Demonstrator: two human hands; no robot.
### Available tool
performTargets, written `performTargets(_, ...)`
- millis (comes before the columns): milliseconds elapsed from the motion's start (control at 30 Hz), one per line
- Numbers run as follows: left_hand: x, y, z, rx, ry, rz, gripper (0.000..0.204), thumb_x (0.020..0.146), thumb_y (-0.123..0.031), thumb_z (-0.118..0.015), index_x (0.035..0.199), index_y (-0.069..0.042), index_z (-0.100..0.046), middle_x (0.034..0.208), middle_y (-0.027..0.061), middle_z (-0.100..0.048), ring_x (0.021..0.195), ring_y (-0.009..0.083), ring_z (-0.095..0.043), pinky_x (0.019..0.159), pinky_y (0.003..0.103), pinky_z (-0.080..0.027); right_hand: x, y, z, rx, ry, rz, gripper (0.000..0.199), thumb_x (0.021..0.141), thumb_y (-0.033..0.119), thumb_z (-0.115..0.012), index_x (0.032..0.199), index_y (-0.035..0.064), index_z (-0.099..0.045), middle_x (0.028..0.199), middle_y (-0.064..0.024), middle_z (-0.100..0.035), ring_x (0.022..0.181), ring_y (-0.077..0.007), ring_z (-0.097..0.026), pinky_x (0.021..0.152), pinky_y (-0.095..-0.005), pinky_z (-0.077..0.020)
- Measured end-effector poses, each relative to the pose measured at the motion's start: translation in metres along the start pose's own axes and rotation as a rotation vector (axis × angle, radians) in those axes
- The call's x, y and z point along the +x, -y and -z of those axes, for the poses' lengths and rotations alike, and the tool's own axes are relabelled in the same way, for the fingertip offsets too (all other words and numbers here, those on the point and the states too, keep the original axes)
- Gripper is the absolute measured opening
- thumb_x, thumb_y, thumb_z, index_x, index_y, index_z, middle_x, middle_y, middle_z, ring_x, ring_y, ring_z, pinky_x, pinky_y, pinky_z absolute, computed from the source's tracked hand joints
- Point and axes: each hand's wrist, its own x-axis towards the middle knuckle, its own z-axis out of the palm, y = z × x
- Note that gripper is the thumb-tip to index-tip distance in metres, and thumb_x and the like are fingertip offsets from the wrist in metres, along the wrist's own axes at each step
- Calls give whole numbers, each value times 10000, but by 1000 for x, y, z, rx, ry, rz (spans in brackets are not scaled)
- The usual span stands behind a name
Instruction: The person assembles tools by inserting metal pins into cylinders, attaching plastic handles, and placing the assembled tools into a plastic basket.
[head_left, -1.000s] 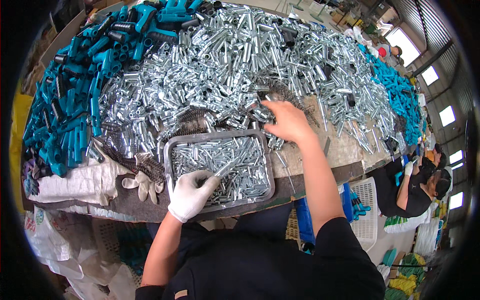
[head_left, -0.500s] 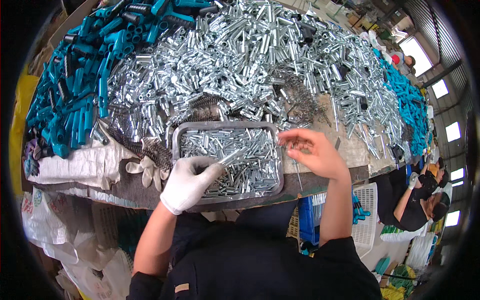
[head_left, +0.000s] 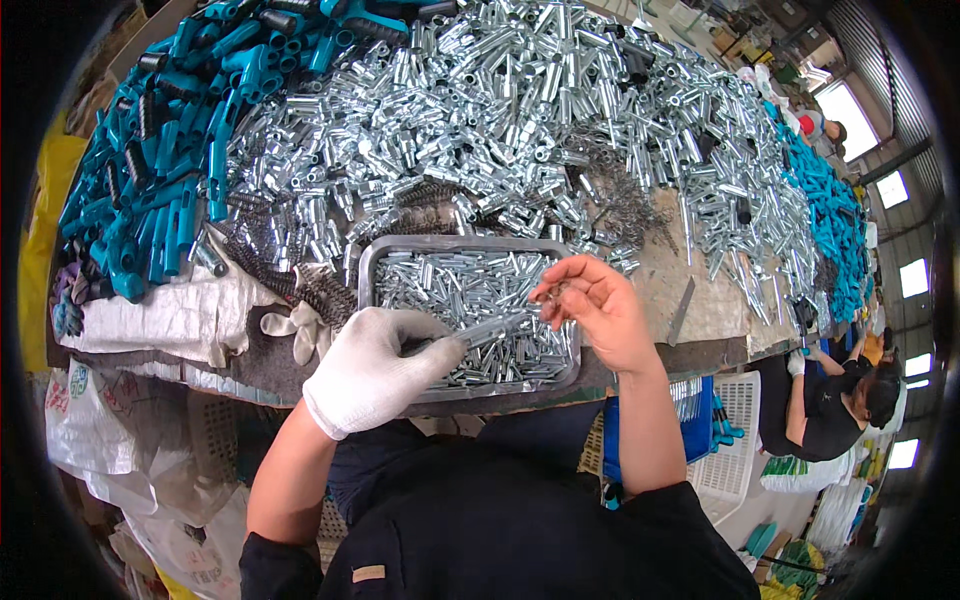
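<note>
My left hand [head_left: 375,365], in a white glove, is closed around a shiny metal tube [head_left: 492,328] that points right over the tray. Just off the tube's far end is my bare right hand [head_left: 605,315], its fingertips pinched together. Something small and brownish shows at those fingertips, but I cannot make out what it is. Beneath both hands sits a grey plastic tray [head_left: 470,243] full of short metal pins [head_left: 425,285].
A large heap of silvery metal sleeves [head_left: 480,120] covers the table beyond the tray. Teal handles [head_left: 165,215] pile up at left, dark coil springs [head_left: 610,195] lie behind. A loose white glove [head_left: 298,328] rests left of the tray; a co-worker [head_left: 840,405] sits at right.
My right hand has moved left and closed its fingers, coming near the tube's end. My left hand has shifted slightly right and nearer with the metal tube. The view has turned a little.
</note>
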Motion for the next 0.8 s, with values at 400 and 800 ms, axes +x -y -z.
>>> performTargets(400,15,30,-25,103,-38,67,455,839,-453,-634,952,-18,-707,716,177,-666,699,286,-680,691,376,-517,40,22,-26,-646,49,-166,458,834,184,-729,1235,30,-569,1132,-134,-667,857,-165,-656,736,-308,-533)
performTargets(800,27,71,-43,-130,-40,-96,388,891,-388,-593,969,-21,-693,756,240,-644,737,363,-663,706,429,-510,249,0,-223,-1232,581,636,444,867,176,-634,1293,115,-525,1257,-167,-529,1152,-339,-525,964,-410,-449)
